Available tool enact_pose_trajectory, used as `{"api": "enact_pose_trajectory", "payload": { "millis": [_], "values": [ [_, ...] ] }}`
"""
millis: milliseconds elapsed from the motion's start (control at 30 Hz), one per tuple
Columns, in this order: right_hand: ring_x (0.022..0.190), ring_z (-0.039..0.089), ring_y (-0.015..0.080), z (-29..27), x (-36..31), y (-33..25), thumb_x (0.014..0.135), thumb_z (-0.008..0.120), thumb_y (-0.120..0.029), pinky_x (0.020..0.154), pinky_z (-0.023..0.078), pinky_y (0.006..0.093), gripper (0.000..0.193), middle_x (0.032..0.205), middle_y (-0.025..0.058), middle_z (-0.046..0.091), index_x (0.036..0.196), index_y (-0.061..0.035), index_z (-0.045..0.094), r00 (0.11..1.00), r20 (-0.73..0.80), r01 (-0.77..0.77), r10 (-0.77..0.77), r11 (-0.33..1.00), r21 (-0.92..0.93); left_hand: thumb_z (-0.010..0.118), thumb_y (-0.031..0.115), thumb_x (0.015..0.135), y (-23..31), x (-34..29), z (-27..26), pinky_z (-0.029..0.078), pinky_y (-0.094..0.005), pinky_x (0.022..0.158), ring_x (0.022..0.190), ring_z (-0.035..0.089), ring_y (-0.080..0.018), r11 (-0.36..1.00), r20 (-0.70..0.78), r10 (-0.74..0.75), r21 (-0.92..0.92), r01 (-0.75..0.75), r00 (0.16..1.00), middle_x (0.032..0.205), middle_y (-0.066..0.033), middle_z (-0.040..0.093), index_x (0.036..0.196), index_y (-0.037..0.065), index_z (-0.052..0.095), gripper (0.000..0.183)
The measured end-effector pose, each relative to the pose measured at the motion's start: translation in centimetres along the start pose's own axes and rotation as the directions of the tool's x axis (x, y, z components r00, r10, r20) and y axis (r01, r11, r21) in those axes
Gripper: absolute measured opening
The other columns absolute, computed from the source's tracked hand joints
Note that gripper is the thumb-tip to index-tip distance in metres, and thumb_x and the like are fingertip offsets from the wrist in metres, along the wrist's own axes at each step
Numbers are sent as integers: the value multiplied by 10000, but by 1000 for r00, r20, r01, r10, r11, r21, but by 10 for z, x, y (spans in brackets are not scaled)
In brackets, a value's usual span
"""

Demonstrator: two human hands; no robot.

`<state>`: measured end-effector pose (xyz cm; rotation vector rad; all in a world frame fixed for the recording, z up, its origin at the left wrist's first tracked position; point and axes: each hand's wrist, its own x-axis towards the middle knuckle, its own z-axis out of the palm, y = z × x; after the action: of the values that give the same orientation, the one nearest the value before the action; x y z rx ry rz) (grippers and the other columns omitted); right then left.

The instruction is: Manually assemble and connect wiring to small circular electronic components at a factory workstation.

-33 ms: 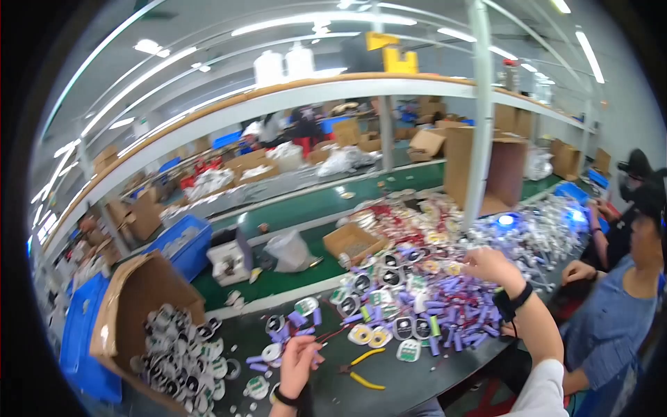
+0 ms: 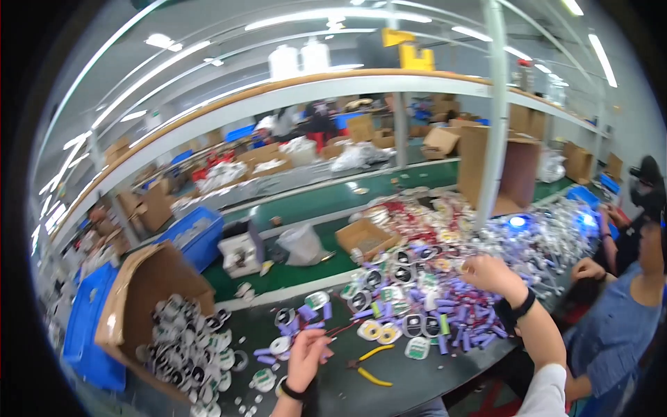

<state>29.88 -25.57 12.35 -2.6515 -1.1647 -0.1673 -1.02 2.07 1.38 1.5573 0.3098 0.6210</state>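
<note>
My left hand [image 2: 306, 358] is low over the dark tabletop, its fingers pinched together at the end of a thin red wire [image 2: 342, 329]. Beside it lie several purple cylindrical cells [image 2: 265, 356] and white round parts with green boards [image 2: 263, 379]. Yellow-handled cutters [image 2: 375, 376] rest on the table just right of that hand, jaws toward it. My right hand [image 2: 493, 274] is raised above the far side of a heap of purple cells with red wires [image 2: 455, 313]. Its fingers are curled closed; what they hold, if anything, is too small and blurred to name.
A tipped cardboard box [image 2: 114, 306] spills round white parts at the left, beside blue bins [image 2: 90, 340]. A small carton [image 2: 368, 240] and plastic bag [image 2: 302, 244] stand behind. A white post [image 2: 495, 104] rises beyond my right hand. A co-worker in blue [image 2: 611, 326] sits close at right.
The whole view has shifted slightly, so the scene sits a little farther right. Both hands keep about the same pose and place over the table.
</note>
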Motion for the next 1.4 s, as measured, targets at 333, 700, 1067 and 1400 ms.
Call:
{"api": "enact_pose_trajectory", "payload": {
  "millis": [333,700,1067,1400],
  "values": [
    [736,633,363,67,32,-232,774,626,-302,657,503,443,310,747,205,635,869,-7,633,658,344,589,-670,743,319,577,174,882,54,-41,-15,469,-261,667,842,582,-160,828,165,17,551,-107,986,1054,-89,537,1170,48,477,330],
    [864,631,330,170,97,-460,741,656,-326,752,498,391,475,914,206,650,1033,41,585,450,226,616,-864,484,622,748,467,648,10,-117,-199,370,-529,939,1191,355,-450,-11,-577,149,811,585,803,1364,-237,333,1337,37,305,925],
    [895,638,354,282,129,-639,707,533,-703,775,495,410,965,961,223,646,1199,119,423,803,151,370,-576,682,631,620,544,747,-35,-61,-267,132,-548,1078,1317,87,-519,343,-950,45,305,889,308,1465,-291,6,1434,91,155,945],
    [1153,375,443,266,82,-665,598,689,-549,905,406,500,798,1190,304,440,1178,-18,550,732,231,337,-640,636,694,612,375,816,-51,-39,-280,189,-499,1071,1292,197,-434,-70,-955,168,234,970,243,1468,-215,128,1382,133,249,715]
  ]
}}
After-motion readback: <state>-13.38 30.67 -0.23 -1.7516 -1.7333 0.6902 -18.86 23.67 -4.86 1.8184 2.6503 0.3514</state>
